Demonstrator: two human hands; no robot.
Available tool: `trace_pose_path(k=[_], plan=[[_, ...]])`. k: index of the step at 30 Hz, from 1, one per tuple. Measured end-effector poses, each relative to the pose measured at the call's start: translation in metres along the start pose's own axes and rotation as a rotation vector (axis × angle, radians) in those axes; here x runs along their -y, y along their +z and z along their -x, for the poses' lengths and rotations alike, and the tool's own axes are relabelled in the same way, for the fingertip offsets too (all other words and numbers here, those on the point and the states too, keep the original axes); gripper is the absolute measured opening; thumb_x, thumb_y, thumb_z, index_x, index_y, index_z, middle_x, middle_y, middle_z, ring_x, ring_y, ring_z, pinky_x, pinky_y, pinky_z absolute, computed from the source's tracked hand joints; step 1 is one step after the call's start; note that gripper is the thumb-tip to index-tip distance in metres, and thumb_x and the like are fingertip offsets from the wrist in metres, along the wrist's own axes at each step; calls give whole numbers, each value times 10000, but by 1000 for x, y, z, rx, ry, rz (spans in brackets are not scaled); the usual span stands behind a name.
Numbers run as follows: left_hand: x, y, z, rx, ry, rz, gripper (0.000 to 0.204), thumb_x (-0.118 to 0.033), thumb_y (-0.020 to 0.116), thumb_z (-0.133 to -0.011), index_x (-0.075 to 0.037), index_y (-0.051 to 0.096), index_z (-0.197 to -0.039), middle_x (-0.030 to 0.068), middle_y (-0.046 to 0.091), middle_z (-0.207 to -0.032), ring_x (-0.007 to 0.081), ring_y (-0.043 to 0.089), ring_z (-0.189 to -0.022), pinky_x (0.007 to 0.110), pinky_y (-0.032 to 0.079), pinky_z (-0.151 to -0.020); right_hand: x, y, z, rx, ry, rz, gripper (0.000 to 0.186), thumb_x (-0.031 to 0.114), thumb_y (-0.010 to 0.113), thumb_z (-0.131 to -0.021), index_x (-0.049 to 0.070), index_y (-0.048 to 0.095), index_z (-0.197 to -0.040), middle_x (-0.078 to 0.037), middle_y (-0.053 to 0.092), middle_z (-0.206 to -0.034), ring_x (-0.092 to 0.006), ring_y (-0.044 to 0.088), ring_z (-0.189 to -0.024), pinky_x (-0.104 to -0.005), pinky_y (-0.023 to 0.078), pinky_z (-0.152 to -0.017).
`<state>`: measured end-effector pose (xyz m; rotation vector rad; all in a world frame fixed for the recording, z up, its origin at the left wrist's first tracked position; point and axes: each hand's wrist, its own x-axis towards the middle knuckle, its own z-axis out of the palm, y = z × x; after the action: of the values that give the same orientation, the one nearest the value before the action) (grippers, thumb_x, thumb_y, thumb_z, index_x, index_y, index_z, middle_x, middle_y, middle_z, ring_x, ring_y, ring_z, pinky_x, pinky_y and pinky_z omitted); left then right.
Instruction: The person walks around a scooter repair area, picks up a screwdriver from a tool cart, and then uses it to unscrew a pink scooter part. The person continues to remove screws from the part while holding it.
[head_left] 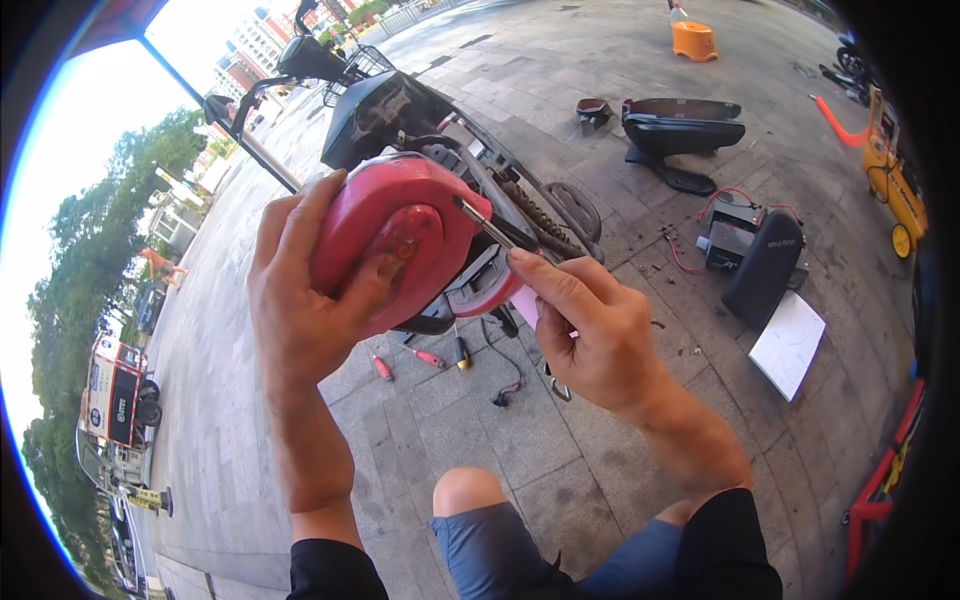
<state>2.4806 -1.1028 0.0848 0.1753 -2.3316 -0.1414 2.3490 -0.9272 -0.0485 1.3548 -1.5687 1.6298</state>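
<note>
My left hand [295, 290] grips a red rounded housing [340, 240] with a raised oval on its face. The thumb presses on that oval and the fingers reach over the top edge. At the housing's right side, my right hand [610, 335] is closed in a pinch on a slim dark tool [510, 232] with a light tip, which lies against the red edge. A pink strip [525, 305] shows beside the right fingers; whether they hold it too, I cannot tell. Behind the housing stands a partly stripped electric scooter [370, 115], its spring and frame exposed.
Red-handled screwdrivers [430, 358] and a yellow-black one [462, 352] lie on the paving below. To the right are a black seat [685, 130], wired boxes [735, 240], a dark pad [768, 265] and a white sheet [790, 345]. Beyond stand a yellow wheeled machine [885, 180] and an orange stool [695, 42].
</note>
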Motion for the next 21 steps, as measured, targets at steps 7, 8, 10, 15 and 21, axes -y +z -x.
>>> trace_pose_path(k=[7,8,10,15,21], plan=[[3,1,-1,-16,49,28,608,-86,792,-702,-1,608,-1275,154,621,-1099,261,668,-953,352,536,-828,-5,1,-2,-12,-37,-13,521,-128,620,-769,48,657,-1258,-101,648,-875,-164,637,-610,-282,521,-533],[3,1,-1,-12,58,23,606,-87,792,-703,2,609,-1274,154,622,-1100,259,669,-953,351,538,-829,-5,1,-3,-45,-67,-11,521,-128,618,-770,48,656,-1259,-103,649,-877,-162,636,-609,-281,520,-532],[3,1,0,-16,43,18,603,-91,793,-706,1,610,-1273,153,622,-1102,258,668,-960,351,537,-834,-4,2,-5,-14,-44,-69,527,-126,619,-769,48,653,-1265,-103,648,-882,-161,636,-612,-281,520,-533],[2,0,0,-1,18,42,603,-97,792,-712,0,606,-1278,149,620,-1106,259,665,-970,351,534,-843,-1,3,-7,-6,-32,-73,540,-124,619,-768,51,649,-1277,-91,637,-874,-153,618,-593,-281,510,-522],[1,0,0,4,9,26,602,-92,793,-711,-6,607,-1277,146,617,-1113,254,662,-975,349,533,-851,2,2,-9,2,-16,-74,550,-125,621,-762,64,652,-1277,-83,624,-852,-153,598,-574,-287,495,-509]])
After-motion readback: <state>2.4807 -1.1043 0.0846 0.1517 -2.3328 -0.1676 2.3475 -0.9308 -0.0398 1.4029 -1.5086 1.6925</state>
